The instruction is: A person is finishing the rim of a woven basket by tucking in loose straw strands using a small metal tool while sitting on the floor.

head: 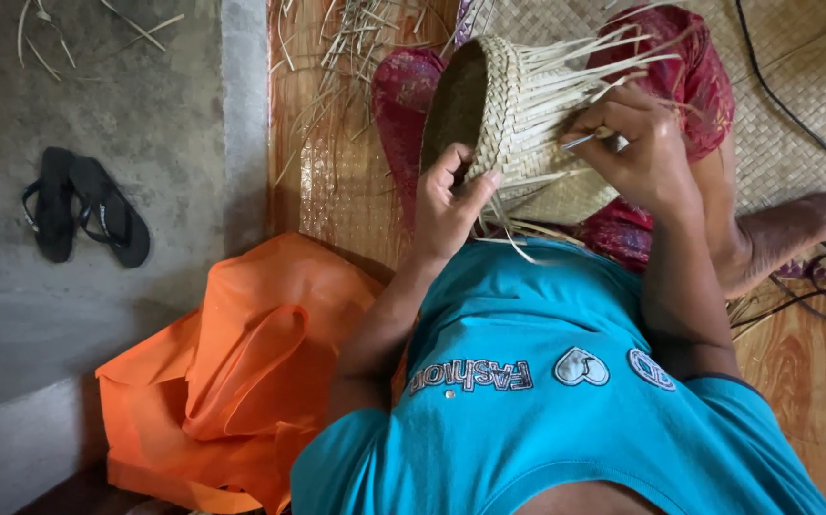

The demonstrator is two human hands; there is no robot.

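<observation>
- Pair of black sandals (85, 216), side by side on the grey concrete floor (98, 86), far left, well apart from everything else.
- Loose dry strips (136, 29), scattered on the concrete along the top edge.
- Orange cloth bag (232, 372), crumpled, straddling the left edge of the woven mat (336, 181), just beside the left arm.
- Left hand (446, 205), thumb and fingers clamped on the lower rim of the basket, thumb pressed against the weave.
- Half-woven basket (508, 124), pale straw, lying on its side over the lap in red patterned cloth (403, 95), mouth turned left, unwoven strip ends fanning out to the right.
- Right hand (642, 153), fingers drawn together, pinching a thin metal tool (580, 141) against the weave at the basket's loose end.
- Bare foot (794, 229), resting on the mat near its right edge.
- Black cables (818, 286), coiled beside the foot at the right edge.
</observation>
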